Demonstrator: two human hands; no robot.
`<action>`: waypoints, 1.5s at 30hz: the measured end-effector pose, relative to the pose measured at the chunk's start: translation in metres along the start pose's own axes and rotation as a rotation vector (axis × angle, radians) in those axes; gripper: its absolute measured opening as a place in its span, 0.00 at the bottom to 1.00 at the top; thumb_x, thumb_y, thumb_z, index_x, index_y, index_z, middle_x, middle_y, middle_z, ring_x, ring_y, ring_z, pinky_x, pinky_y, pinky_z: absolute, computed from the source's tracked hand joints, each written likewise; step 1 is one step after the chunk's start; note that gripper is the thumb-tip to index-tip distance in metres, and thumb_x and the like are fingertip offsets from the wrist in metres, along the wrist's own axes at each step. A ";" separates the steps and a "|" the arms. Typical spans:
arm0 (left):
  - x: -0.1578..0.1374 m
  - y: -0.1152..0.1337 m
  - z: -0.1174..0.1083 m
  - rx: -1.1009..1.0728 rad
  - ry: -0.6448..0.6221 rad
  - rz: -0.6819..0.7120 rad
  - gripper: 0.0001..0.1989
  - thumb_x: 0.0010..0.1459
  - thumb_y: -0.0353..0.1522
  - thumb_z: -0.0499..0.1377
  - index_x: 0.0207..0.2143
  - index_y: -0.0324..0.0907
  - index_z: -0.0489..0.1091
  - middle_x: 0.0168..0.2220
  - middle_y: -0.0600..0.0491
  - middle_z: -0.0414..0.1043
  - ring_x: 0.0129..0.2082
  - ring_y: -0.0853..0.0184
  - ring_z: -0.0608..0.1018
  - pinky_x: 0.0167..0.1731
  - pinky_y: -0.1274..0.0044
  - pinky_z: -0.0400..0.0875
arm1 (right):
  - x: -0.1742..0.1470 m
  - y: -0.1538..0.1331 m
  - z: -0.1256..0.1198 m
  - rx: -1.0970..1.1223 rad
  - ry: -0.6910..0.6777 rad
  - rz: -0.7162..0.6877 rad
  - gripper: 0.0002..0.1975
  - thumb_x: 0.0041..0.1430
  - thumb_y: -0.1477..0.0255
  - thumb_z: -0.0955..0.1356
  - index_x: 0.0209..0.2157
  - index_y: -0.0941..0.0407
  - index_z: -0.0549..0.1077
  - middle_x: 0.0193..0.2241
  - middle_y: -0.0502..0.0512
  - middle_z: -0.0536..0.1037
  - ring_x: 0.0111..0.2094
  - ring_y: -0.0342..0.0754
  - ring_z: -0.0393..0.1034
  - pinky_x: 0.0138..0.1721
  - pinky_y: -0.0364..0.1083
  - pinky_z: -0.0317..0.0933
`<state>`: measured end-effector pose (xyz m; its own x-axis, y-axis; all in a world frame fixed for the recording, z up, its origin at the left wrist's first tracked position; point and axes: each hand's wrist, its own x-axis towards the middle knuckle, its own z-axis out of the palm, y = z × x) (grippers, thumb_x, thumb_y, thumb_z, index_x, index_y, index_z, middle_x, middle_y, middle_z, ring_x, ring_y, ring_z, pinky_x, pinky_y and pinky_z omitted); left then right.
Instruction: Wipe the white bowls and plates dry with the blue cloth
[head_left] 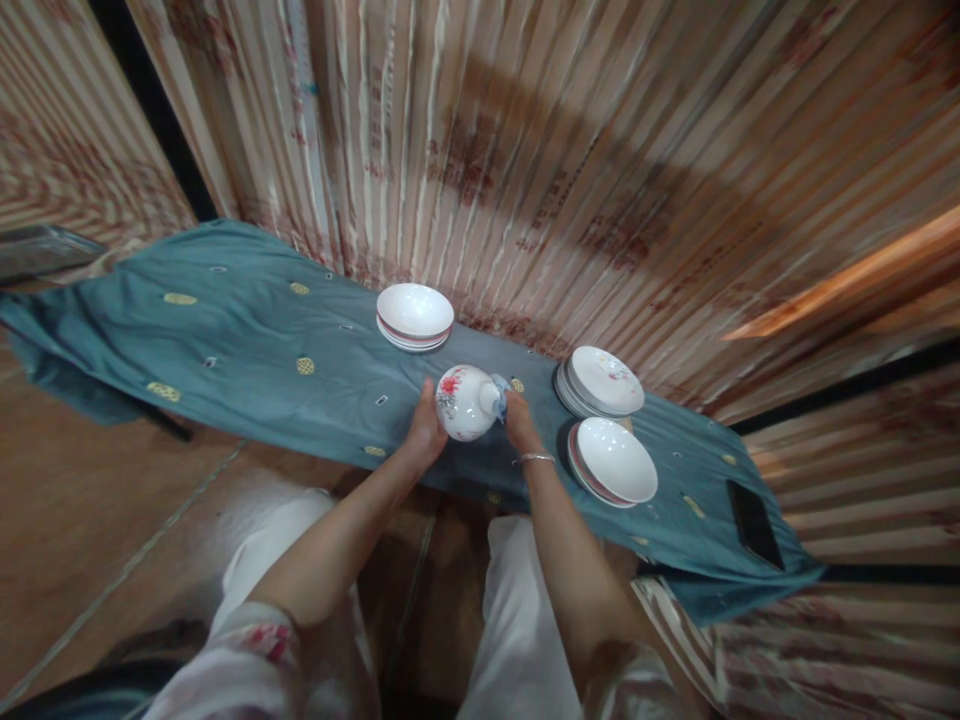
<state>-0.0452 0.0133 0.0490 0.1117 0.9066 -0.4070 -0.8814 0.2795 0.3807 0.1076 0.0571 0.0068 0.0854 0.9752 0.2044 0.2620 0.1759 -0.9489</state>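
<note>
A white bowl (466, 410) with red and grey flower painting is held above the middle of the cloth-covered table, its outside and foot turned toward me. My left hand (427, 430) grips it from the left side, thumb up along the rim. At its right, my right hand (520, 422) has its fingers closed around a crumpled light-blue cloth (499, 397) that touches the bowl's foot. The fingertips of both hands are partly hidden. A bracelet circles my right wrist.
Behind the held bowl stands a stack of white bowls (416, 312). To the right are a stack of plates (604, 380) and another stack of bowls (615, 462). A dark phone (754, 522) lies near the right end of the green tablecloth (247, 340). A patterned curtain (465, 150) hangs behind.
</note>
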 end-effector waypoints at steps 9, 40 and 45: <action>0.005 -0.003 -0.004 0.006 0.033 0.005 0.28 0.70 0.42 0.40 0.57 0.35 0.70 0.43 0.44 0.82 0.49 0.56 0.81 0.54 0.65 0.72 | -0.034 0.016 0.008 -0.082 0.121 0.041 0.22 0.67 0.66 0.55 0.51 0.61 0.71 0.47 0.64 0.78 0.48 0.51 0.72 0.51 0.52 0.66; 0.037 -0.008 -0.001 0.072 0.087 0.213 0.17 0.67 0.35 0.54 0.49 0.32 0.75 0.38 0.46 0.82 0.40 0.64 0.83 0.49 0.75 0.74 | -0.097 -0.012 0.035 -0.500 -0.130 -0.038 0.17 0.66 0.70 0.60 0.51 0.59 0.72 0.37 0.60 0.81 0.40 0.52 0.77 0.42 0.46 0.68; 0.036 -0.008 -0.006 0.188 0.173 0.195 0.16 0.62 0.38 0.59 0.43 0.33 0.76 0.31 0.48 0.82 0.32 0.64 0.83 0.42 0.73 0.77 | -0.098 -0.022 0.035 -0.383 -0.208 -0.176 0.18 0.64 0.72 0.61 0.52 0.59 0.72 0.43 0.60 0.81 0.45 0.51 0.76 0.48 0.46 0.67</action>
<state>-0.0372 0.0417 0.0263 -0.1447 0.8863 -0.4400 -0.7765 0.1739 0.6056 0.0600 -0.0373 -0.0003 -0.1759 0.9482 0.2645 0.5944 0.3165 -0.7393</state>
